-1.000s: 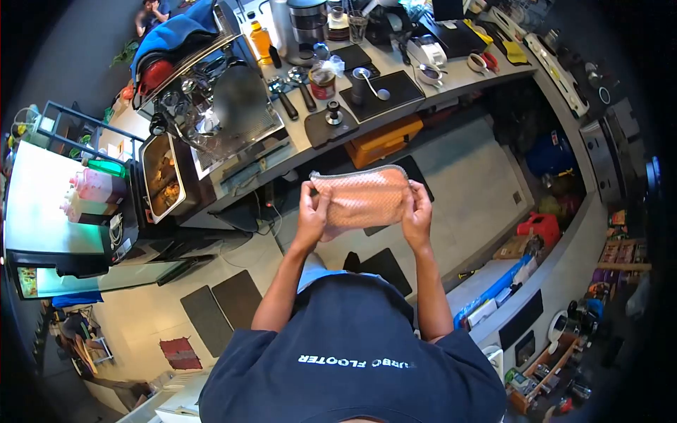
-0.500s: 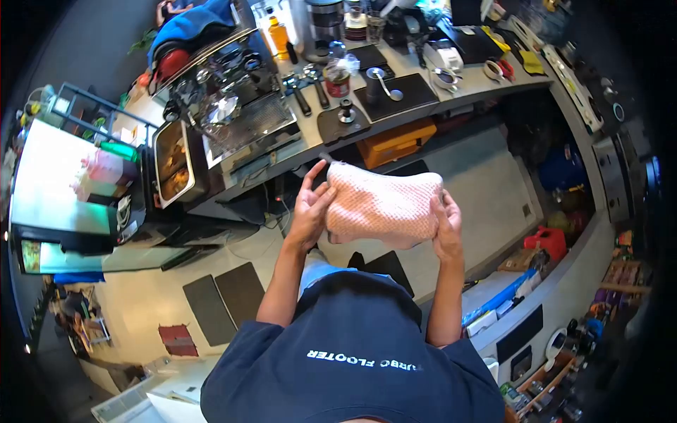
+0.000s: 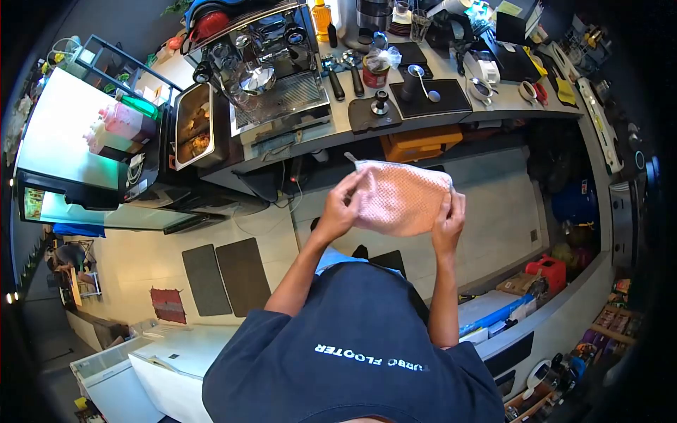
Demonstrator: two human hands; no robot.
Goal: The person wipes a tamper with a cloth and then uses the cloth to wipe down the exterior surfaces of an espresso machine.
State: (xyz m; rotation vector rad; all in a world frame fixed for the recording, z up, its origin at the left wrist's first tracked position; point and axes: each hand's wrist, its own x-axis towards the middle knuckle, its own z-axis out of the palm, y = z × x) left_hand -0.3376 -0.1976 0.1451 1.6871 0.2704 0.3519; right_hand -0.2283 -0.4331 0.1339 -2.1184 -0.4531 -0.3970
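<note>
A pink, textured cloth-like pouch (image 3: 402, 197) is stretched between my hands above the floor, in front of the counter. My left hand (image 3: 341, 208) is closed on its left edge, thumb and fingers pinching near the upper left corner. On the right edge, my right hand (image 3: 449, 220) grips it with the thumb on the near face. A small grey tab sticks out at the pouch's upper left corner. What lies behind the pouch is hidden.
Beyond the pouch runs a counter (image 3: 338, 116) with an espresso machine (image 3: 261, 77), portafilters, a tamper (image 3: 381, 103) and a black tray (image 3: 448, 99). An orange case (image 3: 422, 141) sits underneath. A red canister (image 3: 549, 273) stands at right; a person is far left.
The pouch went from showing its zipped top edge to a broad pink face, and its face is now tilted. My view has shifted, so the counter sits higher and further right.
</note>
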